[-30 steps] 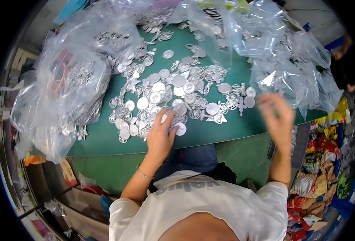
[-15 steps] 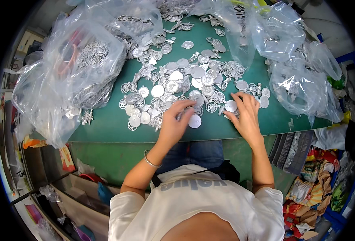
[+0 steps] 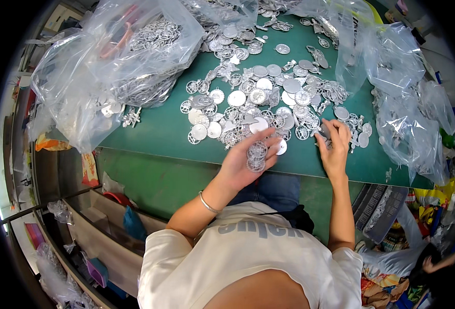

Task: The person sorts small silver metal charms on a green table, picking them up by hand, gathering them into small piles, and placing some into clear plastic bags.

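Note:
A loose pile of silver-coloured metal charms (image 3: 248, 97) lies on the green tabletop (image 3: 160, 136); flat discs, openwork rings and small figures are mixed in it. At its near edge my left hand (image 3: 238, 164) is turned palm up, holding a few round openwork charms (image 3: 257, 156), blurred, against the palm and fingers. A plain pale disc (image 3: 282, 147) shows just beyond its fingertips. By the right side of the pile, my right hand (image 3: 335, 150) has bent fingers, with thumb and forefinger apart. Its fingertips are close to some small charms; I cannot tell whether they touch.
Clear plastic bags of charms stand at left (image 3: 109, 77) and right (image 3: 410, 116). Below left is a grey open drawer (image 3: 109, 226). A dark crate (image 3: 379, 211) stands below the table's right end. Another person's arm (image 3: 439, 263) shows at the right edge.
My left hand has turned palm up and now shows openwork charms in it. My right hand remains by the pile's right side. The whole view has shifted, moving the table up and right.

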The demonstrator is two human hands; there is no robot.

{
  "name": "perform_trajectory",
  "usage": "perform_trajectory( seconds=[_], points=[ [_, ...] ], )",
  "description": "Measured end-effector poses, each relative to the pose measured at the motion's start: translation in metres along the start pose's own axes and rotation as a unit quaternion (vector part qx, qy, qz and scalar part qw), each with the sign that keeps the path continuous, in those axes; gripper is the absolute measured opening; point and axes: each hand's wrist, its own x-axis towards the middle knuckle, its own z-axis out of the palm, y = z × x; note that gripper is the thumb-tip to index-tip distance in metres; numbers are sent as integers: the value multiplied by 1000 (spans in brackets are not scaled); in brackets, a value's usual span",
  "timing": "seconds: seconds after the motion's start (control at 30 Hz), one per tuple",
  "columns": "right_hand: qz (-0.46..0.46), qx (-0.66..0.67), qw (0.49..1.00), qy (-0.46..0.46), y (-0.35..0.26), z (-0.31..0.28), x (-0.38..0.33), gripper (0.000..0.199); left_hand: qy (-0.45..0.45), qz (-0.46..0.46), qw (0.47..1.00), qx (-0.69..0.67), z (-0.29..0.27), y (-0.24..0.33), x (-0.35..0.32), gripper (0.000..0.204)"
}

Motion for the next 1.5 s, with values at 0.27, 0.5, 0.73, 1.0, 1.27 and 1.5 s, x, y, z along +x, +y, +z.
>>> perform_trajectory(
  seconds=[0.27, 0.5, 0.73, 1.0, 1.27, 1.5],
  points=[
    [65, 56, 992, 93, 10, -14, 13, 17, 51, -14, 989, 139, -5, -8, -17, 24],
    [113, 110, 977, 144, 4, -19, -5, 21, 58, -21, 984, 168, -9, -13, -19, 25],
    [251, 339, 900, 114, 6, -18, -10, 22, 60, -19, 987, 145, -14, -13, -20, 25],
    [59, -21, 998, -30, -8, -16, 1, 21, 71, 14, 975, 211, -10, -15, -24, 23],
    [-52, 33, 990, -124, -65, 5, 0, 27, 66, 26, 975, 211, -16, -15, -32, 23],
    [-40, 3, 995, -86, -80, 35, 6, 23, 86, 75, 981, 156, -34, -14, -43, 30]
  ],
)
